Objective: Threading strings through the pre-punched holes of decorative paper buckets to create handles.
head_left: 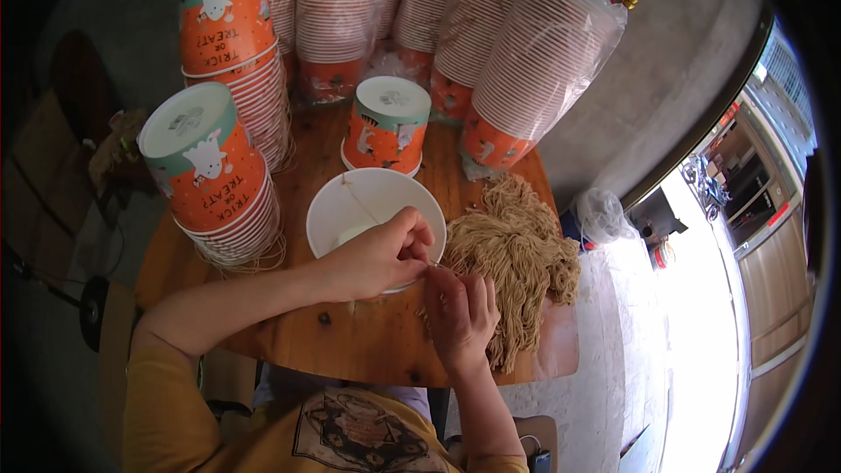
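A paper bucket [333, 215] stands mouth up on the table in front of me, its white inside showing. A thin tan string [357, 200] runs from its far rim down toward my hands. My left hand [377, 254] reaches across the mouth and pinches at the right side of the near rim. Close against it, my right hand [460, 307] is closed with thumb and fingertips together at the same spot. The string's end between the fingers is too small to see clearly. Beside my right hand lies a big heap of tan strings [512, 263].
Orange and green paper buckets stand upside down in a near stack [210, 166] and a far stack [229, 26] at left, with loose strings hanging. Another upturned bucket [385, 131] sits behind. Several plastic-wrapped stacks [543, 52] line the back of the wooden table [307, 333].
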`<control>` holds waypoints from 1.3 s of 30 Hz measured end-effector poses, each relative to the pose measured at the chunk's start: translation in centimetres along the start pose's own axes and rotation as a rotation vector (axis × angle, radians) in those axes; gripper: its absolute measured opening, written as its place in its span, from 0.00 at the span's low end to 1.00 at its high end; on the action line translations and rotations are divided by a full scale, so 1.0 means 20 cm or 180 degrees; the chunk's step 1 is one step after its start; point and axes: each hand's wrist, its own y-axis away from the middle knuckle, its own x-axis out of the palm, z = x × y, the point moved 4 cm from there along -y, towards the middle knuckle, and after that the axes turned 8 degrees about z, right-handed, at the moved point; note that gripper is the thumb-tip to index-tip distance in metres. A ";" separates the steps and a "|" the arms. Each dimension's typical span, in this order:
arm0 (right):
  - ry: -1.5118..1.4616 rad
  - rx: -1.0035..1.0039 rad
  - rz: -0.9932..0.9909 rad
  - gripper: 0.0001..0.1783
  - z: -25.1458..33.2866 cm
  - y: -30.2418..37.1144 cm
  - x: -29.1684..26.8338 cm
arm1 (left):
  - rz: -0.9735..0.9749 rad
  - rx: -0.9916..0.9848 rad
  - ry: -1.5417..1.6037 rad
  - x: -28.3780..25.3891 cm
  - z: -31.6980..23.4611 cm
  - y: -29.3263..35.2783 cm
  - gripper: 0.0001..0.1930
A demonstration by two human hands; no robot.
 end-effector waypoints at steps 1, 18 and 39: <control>0.0008 0.0000 0.0095 0.12 0.01 -0.01 0.00 | -0.0009 0.0061 -0.0103 0.00 0.00 0.01 0.13; -0.2173 0.1782 0.1035 0.07 -0.09 0.01 0.06 | -0.0117 0.0301 -0.0387 0.00 -0.02 0.01 0.13; -0.2620 0.1910 0.0482 0.02 -0.10 0.07 0.10 | 0.0319 0.0066 -0.0604 0.01 -0.05 0.03 0.15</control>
